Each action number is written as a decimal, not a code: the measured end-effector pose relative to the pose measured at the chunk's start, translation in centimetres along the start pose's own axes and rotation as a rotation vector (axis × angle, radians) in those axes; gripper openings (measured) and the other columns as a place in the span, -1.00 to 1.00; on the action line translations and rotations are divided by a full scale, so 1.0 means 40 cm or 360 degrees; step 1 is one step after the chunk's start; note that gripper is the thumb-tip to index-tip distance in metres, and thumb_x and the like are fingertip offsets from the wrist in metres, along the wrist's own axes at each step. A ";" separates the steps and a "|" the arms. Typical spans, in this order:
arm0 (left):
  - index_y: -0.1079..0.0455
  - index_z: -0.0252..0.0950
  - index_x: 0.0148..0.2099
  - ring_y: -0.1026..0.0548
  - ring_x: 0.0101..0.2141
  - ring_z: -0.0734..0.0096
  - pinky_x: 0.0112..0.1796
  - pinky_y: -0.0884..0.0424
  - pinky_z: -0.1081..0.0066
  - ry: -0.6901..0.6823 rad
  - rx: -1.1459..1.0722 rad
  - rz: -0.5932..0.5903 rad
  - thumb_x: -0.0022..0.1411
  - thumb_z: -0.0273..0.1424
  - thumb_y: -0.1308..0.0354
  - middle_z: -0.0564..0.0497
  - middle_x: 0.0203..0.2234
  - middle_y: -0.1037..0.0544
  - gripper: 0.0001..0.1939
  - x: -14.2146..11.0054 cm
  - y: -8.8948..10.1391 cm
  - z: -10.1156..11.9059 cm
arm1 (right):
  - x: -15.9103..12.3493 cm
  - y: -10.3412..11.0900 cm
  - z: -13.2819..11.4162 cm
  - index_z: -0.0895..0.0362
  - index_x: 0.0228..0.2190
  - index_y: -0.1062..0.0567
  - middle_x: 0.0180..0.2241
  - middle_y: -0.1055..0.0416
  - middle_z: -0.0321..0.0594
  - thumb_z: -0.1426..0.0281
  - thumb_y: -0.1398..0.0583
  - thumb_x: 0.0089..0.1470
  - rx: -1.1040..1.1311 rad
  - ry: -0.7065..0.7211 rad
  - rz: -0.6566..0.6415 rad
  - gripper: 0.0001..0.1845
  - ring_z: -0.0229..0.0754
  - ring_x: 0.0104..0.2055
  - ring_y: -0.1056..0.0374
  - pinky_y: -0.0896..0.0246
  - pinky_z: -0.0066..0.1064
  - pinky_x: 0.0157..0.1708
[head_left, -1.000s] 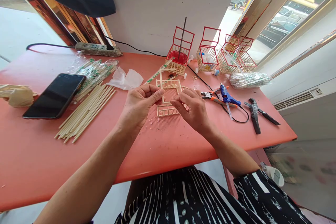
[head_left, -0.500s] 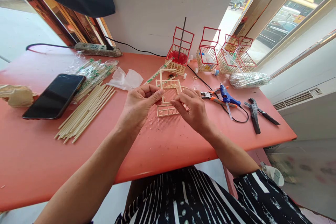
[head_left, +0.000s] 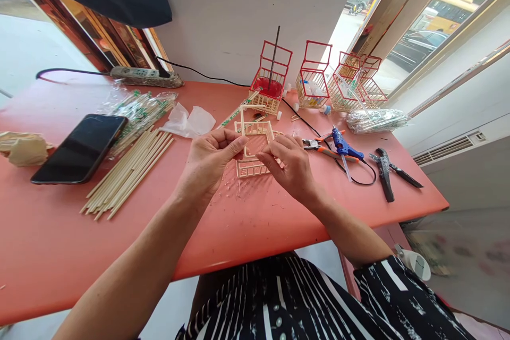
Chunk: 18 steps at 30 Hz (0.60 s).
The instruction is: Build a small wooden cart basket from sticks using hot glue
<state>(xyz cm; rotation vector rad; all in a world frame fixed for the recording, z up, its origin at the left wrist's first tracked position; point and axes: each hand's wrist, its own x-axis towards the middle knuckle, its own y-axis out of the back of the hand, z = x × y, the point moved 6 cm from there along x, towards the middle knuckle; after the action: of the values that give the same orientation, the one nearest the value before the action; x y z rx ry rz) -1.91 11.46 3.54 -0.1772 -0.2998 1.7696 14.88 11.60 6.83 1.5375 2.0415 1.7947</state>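
Between thumb and fingers, my left hand (head_left: 217, 156) pinches the left upright of a pale wooden stick frame (head_left: 242, 122). My right hand (head_left: 289, 159) is closed at the frame's lower right corner, its fingertips partly hiding what they grip. Beneath and behind both hands, a small wooden basket (head_left: 253, 170) with railed sides rests on the table. Small wood scraps are scattered around it.
On the red table (head_left: 247, 223), wooden sticks (head_left: 127, 172) and a phone (head_left: 79, 147) lie left. A glue gun (head_left: 345, 146), orange-handled pliers (head_left: 313, 143) and black-handled cutters (head_left: 385, 175) lie right. Red-trimmed stick carts (head_left: 314, 74) stand behind, near a power strip (head_left: 145, 75).
The whole view shifts slightly to the left. Both hands keep their grip, and the frame stays in nearly the same position between them.
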 end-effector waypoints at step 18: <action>-0.55 -0.30 -0.46 -0.41 -0.54 0.55 -0.42 -0.36 0.49 0.0018 -0.0009 -0.0005 -0.07 -0.35 -0.54 0.08 -0.61 -0.50 -0.77 -0.001 0.001 -0.003 | 0.000 0.003 -0.004 0.10 -0.44 -0.45 -0.41 -0.42 -0.28 0.14 -0.09 0.49 0.0005 0.0050 0.0056 -0.53 -0.20 -0.27 -0.32 -0.06 -0.30 -0.10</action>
<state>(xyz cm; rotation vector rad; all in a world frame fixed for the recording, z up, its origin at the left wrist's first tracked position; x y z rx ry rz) -1.90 11.44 3.43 -0.1909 -0.2968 1.7641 14.88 11.47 6.97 1.5663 2.0443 1.8400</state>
